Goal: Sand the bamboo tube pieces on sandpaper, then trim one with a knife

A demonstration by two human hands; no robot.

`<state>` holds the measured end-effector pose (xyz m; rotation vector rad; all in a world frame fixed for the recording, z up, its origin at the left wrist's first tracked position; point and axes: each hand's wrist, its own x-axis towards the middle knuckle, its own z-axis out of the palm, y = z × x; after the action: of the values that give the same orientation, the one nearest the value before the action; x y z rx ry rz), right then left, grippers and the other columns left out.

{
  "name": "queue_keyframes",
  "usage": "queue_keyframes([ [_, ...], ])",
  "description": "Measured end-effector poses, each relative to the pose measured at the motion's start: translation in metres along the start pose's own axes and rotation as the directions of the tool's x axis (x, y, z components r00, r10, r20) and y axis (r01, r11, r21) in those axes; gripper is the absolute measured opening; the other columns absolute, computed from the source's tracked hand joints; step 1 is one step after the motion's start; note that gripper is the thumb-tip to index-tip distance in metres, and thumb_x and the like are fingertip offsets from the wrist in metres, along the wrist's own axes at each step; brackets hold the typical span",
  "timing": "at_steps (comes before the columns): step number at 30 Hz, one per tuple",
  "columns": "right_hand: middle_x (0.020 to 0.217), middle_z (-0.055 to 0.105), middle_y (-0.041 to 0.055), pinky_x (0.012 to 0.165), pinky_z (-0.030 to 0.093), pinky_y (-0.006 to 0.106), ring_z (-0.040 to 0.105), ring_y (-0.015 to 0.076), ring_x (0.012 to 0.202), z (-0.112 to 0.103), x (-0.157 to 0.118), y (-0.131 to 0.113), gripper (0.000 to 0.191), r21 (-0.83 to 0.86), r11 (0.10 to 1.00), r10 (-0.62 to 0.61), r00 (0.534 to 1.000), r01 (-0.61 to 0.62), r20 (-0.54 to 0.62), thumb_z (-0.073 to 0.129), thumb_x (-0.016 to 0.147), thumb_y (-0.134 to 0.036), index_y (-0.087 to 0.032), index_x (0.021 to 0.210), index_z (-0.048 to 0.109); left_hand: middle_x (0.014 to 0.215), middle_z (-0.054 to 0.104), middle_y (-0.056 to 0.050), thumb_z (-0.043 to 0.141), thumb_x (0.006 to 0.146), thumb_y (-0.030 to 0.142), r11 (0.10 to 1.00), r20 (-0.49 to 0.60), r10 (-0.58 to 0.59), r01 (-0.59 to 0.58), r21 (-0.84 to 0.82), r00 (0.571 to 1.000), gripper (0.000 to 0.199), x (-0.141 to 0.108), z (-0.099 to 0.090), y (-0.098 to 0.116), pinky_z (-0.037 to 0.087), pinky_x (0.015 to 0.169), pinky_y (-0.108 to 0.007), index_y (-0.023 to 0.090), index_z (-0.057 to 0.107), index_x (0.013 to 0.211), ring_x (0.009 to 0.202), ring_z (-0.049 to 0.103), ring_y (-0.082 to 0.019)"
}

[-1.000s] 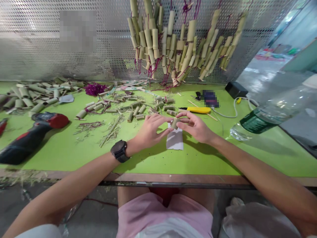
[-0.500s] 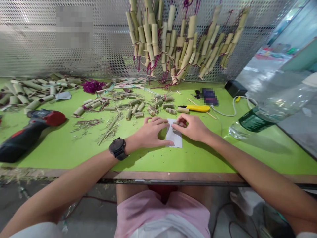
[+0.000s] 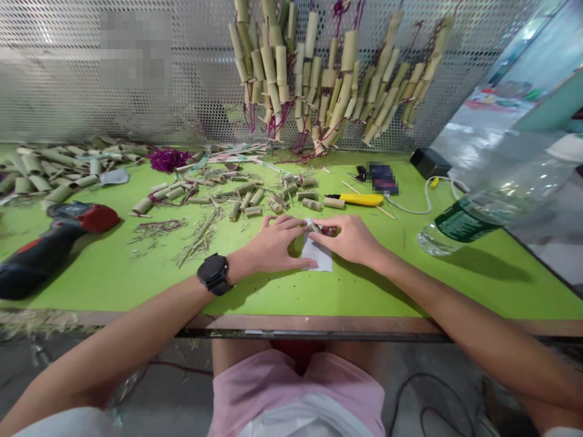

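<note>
A small white sheet of paper (image 3: 320, 257) lies on the green table between my two hands. My left hand (image 3: 274, 244), with a black watch on its wrist, rests flat from the left with fingers and thumb spread; its fingertips and thumb touch the sheet's left edge. My right hand (image 3: 347, 238) is closed in a pinch over the upper part of the paper. A small bamboo piece (image 3: 314, 227) shows at its fingertips, mostly hidden by the fingers. Just beyond the hands lie several short bamboo tubes (image 3: 334, 202) and a yellow-handled cutter (image 3: 362, 199).
A red-and-black power tool (image 3: 59, 233) lies at left, before a bamboo pile (image 3: 40, 167) and purple string (image 3: 169, 159). A plastic bottle (image 3: 469, 218) stands at right near a white cable (image 3: 416, 210). Strung bamboo tubes (image 3: 348, 54) hang against the perforated metal panel (image 3: 191, 60).
My right hand has shifted slightly left over the paper with the bamboo piece, nearer to my left fingertips. My left hand stays in place on the sheet. The whole view has shifted slightly.
</note>
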<state>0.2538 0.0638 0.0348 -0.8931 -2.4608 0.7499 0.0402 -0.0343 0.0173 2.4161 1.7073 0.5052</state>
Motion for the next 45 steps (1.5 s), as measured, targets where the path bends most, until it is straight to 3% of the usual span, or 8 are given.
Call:
queue_keyframes([
  [4,0.090,0.084,0.0071,0.066,0.052,0.035,0.070,0.0233,0.073,0.000,-0.005,-0.010,0.033,-0.025,1.000,0.012,1.000,-0.012,0.017,0.078,0.090,-0.034,-0.022,0.120,0.085,0.152,0.065,-0.017,0.074,0.082,0.082,1.000,0.008,-0.015,0.015,-0.023,1.000,0.082,0.001,-0.001,0.000,0.034,0.120,-0.061,0.021,0.070,0.137,0.141,0.055,-0.043],
  [10,0.088,0.080,0.0079,0.072,0.050,0.037,0.068,0.0250,0.078,0.001,-0.006,-0.008,0.011,-0.133,0.988,-0.080,0.996,0.084,0.039,0.075,0.094,-0.030,-0.023,0.097,0.083,0.148,0.068,-0.014,0.077,0.079,0.080,0.997,0.010,-0.033,0.033,-0.062,0.999,0.078,0.003,-0.002,0.000,0.034,0.120,-0.061,0.023,0.070,0.132,0.139,0.057,-0.041],
  [18,0.124,0.080,0.0154,0.106,0.053,0.053,0.070,0.0351,0.119,0.000,0.001,0.013,0.028,-0.160,0.941,-0.279,0.951,0.298,0.134,0.065,0.102,-0.030,-0.022,0.124,0.081,0.158,0.059,-0.018,0.074,0.082,0.081,0.993,0.036,-0.087,0.090,-0.080,0.996,0.095,0.004,0.001,-0.006,0.034,0.121,-0.064,0.021,0.059,0.153,0.146,0.050,-0.043],
  [26,0.129,0.078,0.0164,0.108,0.053,0.053,0.070,0.0351,0.121,-0.003,0.003,0.016,0.031,-0.162,0.937,-0.278,0.942,0.309,0.189,0.064,0.104,-0.035,-0.022,0.127,0.081,0.177,0.035,-0.011,0.073,0.080,0.084,0.992,0.140,-0.094,0.104,-0.065,0.986,0.099,0.007,-0.002,-0.011,0.021,0.125,-0.077,0.035,0.049,0.164,0.161,0.029,-0.050],
  [33,0.122,0.078,0.0172,0.105,0.054,0.053,0.068,0.0340,0.117,-0.002,0.003,0.015,0.036,-0.238,0.900,-0.317,0.924,0.364,0.212,0.055,0.108,-0.031,-0.020,0.135,0.076,0.171,0.046,-0.015,0.078,0.077,0.083,0.998,0.070,-0.048,0.050,-0.033,0.996,0.094,0.010,-0.005,-0.010,0.025,0.126,-0.076,0.029,0.062,0.151,0.156,0.038,-0.048],
  [38,0.118,0.077,0.0169,0.103,0.055,0.050,0.068,0.0310,0.112,0.000,-0.006,0.006,0.029,-0.155,0.858,-0.431,0.851,0.489,0.301,0.056,0.108,-0.030,-0.018,0.124,0.078,0.160,0.058,-0.017,0.079,0.070,0.087,1.000,0.021,-0.006,0.006,-0.027,1.000,0.097,0.007,-0.004,-0.010,0.030,0.126,-0.069,0.024,0.067,0.144,0.151,0.046,-0.047],
  [43,0.114,0.076,0.0172,0.098,0.057,0.049,0.068,0.0313,0.109,-0.006,-0.001,0.009,0.027,-0.294,0.863,-0.334,0.901,0.410,0.275,0.057,0.108,-0.026,-0.016,0.123,0.077,0.152,0.064,-0.017,0.079,0.073,0.084,0.999,0.043,-0.016,0.017,-0.036,0.999,0.095,0.006,-0.005,-0.009,0.034,0.123,-0.065,0.022,0.065,0.144,0.143,0.054,-0.043],
  [45,0.115,0.076,0.0175,0.097,0.057,0.049,0.068,0.0309,0.109,-0.006,-0.001,0.008,0.027,-0.289,0.864,-0.333,0.898,0.412,0.287,0.057,0.108,-0.026,-0.015,0.123,0.077,0.153,0.064,-0.017,0.079,0.074,0.083,0.999,0.058,-0.024,0.026,-0.035,0.998,0.094,0.005,-0.006,-0.009,0.032,0.123,-0.065,0.022,0.064,0.145,0.143,0.055,-0.043],
])
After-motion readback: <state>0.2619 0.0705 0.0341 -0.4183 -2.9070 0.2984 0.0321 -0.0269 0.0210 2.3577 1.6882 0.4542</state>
